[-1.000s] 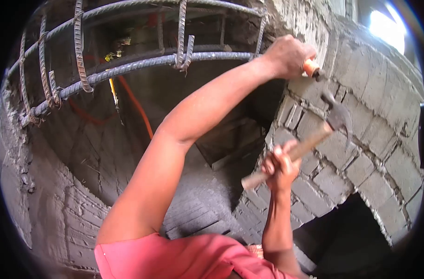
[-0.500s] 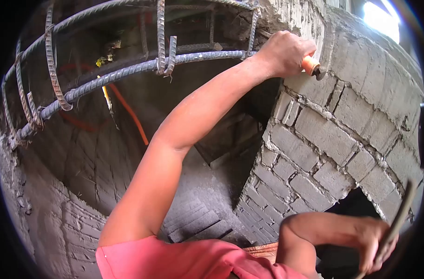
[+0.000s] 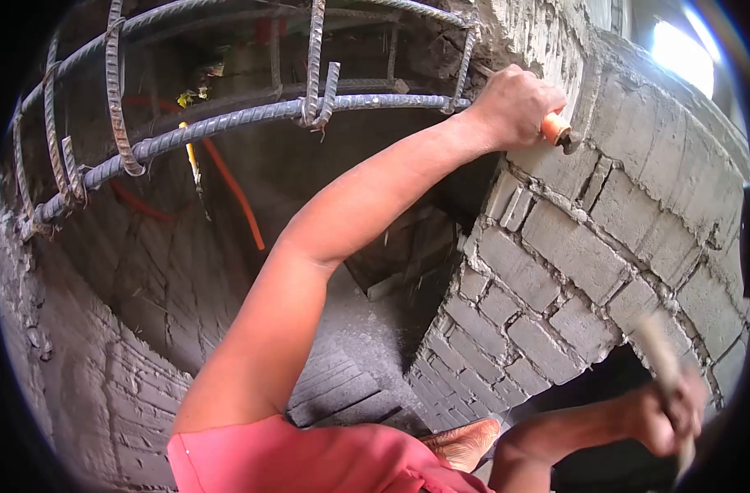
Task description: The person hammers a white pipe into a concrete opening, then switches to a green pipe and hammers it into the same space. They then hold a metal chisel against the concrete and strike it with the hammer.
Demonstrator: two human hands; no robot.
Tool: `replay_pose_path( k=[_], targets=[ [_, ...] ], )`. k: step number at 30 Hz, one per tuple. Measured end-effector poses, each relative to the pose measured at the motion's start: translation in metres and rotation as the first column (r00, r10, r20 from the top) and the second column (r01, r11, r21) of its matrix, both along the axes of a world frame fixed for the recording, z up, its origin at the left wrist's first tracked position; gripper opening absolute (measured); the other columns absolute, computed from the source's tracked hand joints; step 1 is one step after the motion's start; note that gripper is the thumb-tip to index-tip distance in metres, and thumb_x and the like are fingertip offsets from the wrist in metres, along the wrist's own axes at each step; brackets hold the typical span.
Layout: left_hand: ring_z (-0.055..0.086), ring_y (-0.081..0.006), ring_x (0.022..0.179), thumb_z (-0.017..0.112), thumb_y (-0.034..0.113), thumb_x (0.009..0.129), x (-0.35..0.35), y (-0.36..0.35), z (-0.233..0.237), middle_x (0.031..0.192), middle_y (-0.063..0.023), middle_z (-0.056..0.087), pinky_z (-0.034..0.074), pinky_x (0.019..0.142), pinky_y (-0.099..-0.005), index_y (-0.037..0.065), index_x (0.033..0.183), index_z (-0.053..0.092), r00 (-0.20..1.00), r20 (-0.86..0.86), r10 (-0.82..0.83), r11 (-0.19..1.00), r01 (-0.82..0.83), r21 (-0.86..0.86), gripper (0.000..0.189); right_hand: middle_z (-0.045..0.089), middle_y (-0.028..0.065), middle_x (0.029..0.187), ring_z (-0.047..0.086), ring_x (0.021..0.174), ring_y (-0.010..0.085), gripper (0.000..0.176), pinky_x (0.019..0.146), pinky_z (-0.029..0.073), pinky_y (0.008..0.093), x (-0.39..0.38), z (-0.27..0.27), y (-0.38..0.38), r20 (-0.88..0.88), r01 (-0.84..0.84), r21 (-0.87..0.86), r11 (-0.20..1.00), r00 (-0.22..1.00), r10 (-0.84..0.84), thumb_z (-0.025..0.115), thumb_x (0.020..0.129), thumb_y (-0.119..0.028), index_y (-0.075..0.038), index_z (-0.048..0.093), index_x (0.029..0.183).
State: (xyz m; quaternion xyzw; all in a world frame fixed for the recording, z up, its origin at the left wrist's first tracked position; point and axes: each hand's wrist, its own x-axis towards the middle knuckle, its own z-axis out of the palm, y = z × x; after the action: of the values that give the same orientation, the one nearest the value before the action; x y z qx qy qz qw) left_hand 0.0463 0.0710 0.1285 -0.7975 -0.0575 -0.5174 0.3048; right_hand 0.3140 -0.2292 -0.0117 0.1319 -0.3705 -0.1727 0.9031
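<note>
My left hand [image 3: 516, 107] is closed round the orange handle of a chisel [image 3: 556, 127]. The handle's metal butt end sticks out to the right of the fist, and a bit of shaft seems to show on the other side. The fist is up against the rough concrete column [image 3: 539, 37], where the rebar enters. Low on the right, my right hand [image 3: 675, 415] grips a wooden stick-like handle [image 3: 659, 349], smeared by motion. Whether a tool head is fixed to it does not show clearly.
Ribbed rebar [image 3: 219, 123] with bent stirrups crosses the upper left. A concrete block wall [image 3: 564, 246] with a dark opening fills the right. An orange hose [image 3: 235, 193] hangs behind the bars. Steps [image 3: 334, 386] lie far below, and a bare foot [image 3: 465, 444] shows.
The wooden handle in my right hand has swung over from leaning right to leaning left. My left hand keeps its grip on the chisel by the column. The view has shifted slightly.
</note>
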Motion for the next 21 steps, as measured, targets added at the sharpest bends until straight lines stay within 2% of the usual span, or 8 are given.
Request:
replay_pose_path(
  k=[4, 6, 8, 9, 11, 18, 19, 21],
  targets=[
    [0.066, -0.0331, 0.071, 0.070, 0.028, 0.077, -0.001, 0.003, 0.003, 0.070, -0.0090, 0.064, 0.050, 0.064, -0.0454, 0.011, 0.076, 0.058, 1.000, 0.005, 0.011, 1.000, -0.011, 0.008, 0.021, 0.056, 0.0116, 0.056, 0.056, 0.046, 0.0227, 0.031, 0.044, 0.050, 0.0433, 0.226, -0.060, -0.071, 0.394, -0.295, 0.623, 0.725, 0.918, 0.035, 0.052, 0.089, -0.018, -0.005, 0.053, 0.061],
    [0.066, -0.0334, 0.070, 0.070, 0.025, 0.075, 0.000, 0.003, 0.003, 0.070, -0.0095, 0.064, 0.051, 0.063, -0.0450, 0.012, 0.076, 0.059, 1.000, -0.009, 0.010, 0.999, -0.010, -0.038, 0.017, 0.055, 0.0105, 0.059, 0.052, 0.044, 0.0244, 0.021, 0.041, 0.045, 0.0381, 0.039, -0.021, 0.050, 0.185, 0.218, 0.158, 0.963, 0.952, -0.246, 0.053, 0.089, -0.010, -0.002, 0.056, 0.070],
    [0.066, -0.0331, 0.070, 0.069, 0.024, 0.075, -0.007, -0.004, 0.009, 0.070, -0.0093, 0.064, 0.051, 0.063, -0.0448, 0.012, 0.076, 0.059, 0.998, -0.031, 0.052, 0.998, -0.053, -0.025, 0.016, 0.055, 0.0099, 0.061, 0.050, 0.043, 0.0253, 0.016, 0.040, 0.043, 0.0354, -0.099, -0.020, 0.115, 0.170, 0.469, -0.085, 0.879, 0.876, -0.451, 0.054, 0.089, -0.007, 0.000, 0.058, 0.075],
    [0.066, -0.0328, 0.070, 0.069, 0.022, 0.074, -0.009, -0.008, 0.006, 0.070, -0.0091, 0.064, 0.051, 0.064, -0.0445, 0.012, 0.076, 0.059, 0.995, -0.059, 0.083, 0.996, -0.085, -0.025, 0.014, 0.051, 0.0058, 0.060, 0.047, 0.042, 0.0203, 0.010, 0.040, 0.042, 0.0330, -0.134, -0.041, 0.116, 0.224, 0.091, -0.509, 0.856, 0.974, 0.030, 0.058, 0.088, -0.008, -0.004, 0.052, 0.081],
    [0.066, -0.0324, 0.070, 0.069, 0.021, 0.074, -0.008, -0.003, 0.008, 0.069, -0.0086, 0.064, 0.051, 0.063, -0.0442, 0.013, 0.076, 0.059, 0.996, -0.049, 0.078, 0.996, -0.076, 0.042, 0.013, 0.042, -0.0024, 0.058, 0.042, 0.041, 0.0103, 0.027, 0.039, 0.038, 0.0281, -0.165, -0.059, 0.122, -0.237, -0.369, -0.930, 0.011, 0.620, 0.748, 0.066, 0.086, -0.011, -0.013, 0.040, 0.092],
    [0.066, -0.0317, 0.072, 0.070, 0.020, 0.072, -0.006, 0.001, 0.000, 0.070, -0.0082, 0.064, 0.050, 0.065, -0.0453, 0.013, 0.074, 0.058, 0.998, -0.038, 0.047, 0.995, -0.050, -0.083, 0.014, 0.043, 0.0006, 0.058, 0.041, 0.044, 0.0134, 0.012, 0.044, 0.042, 0.0296, -0.039, -0.012, 0.039, 0.002, 0.027, -0.461, 0.887, 1.000, -0.029, 0.049, 0.092, -0.011, -0.007, 0.046, 0.081],
    [0.066, -0.0320, 0.071, 0.070, 0.021, 0.072, -0.005, 0.002, -0.002, 0.069, -0.0087, 0.064, 0.051, 0.064, -0.0451, 0.013, 0.074, 0.058, 0.998, -0.025, 0.054, 0.998, -0.055, -0.035, 0.014, 0.043, 0.0006, 0.058, 0.041, 0.044, 0.0134, 0.012, 0.044, 0.042, 0.0296, -0.009, -0.001, 0.016, 0.001, 0.032, -0.464, 0.885, 0.999, -0.036, 0.049, 0.092, -0.011, -0.007, 0.046, 0.081],
    [0.066, -0.0327, 0.070, 0.069, 0.022, 0.073, -0.003, 0.002, 0.003, 0.069, -0.0097, 0.063, 0.051, 0.064, -0.0451, 0.013, 0.074, 0.058, 0.997, -0.010, 0.070, 0.997, -0.070, 0.017, 0.015, 0.042, 0.0004, 0.052, 0.045, 0.045, 0.0141, 0.029, 0.046, 0.043, 0.0310, 0.049, 0.021, -0.032, 0.006, 0.044, 0.032, 0.999, 0.999, -0.044, 0.051, 0.087, -0.017, -0.013, 0.036, 0.063]
  ],
)
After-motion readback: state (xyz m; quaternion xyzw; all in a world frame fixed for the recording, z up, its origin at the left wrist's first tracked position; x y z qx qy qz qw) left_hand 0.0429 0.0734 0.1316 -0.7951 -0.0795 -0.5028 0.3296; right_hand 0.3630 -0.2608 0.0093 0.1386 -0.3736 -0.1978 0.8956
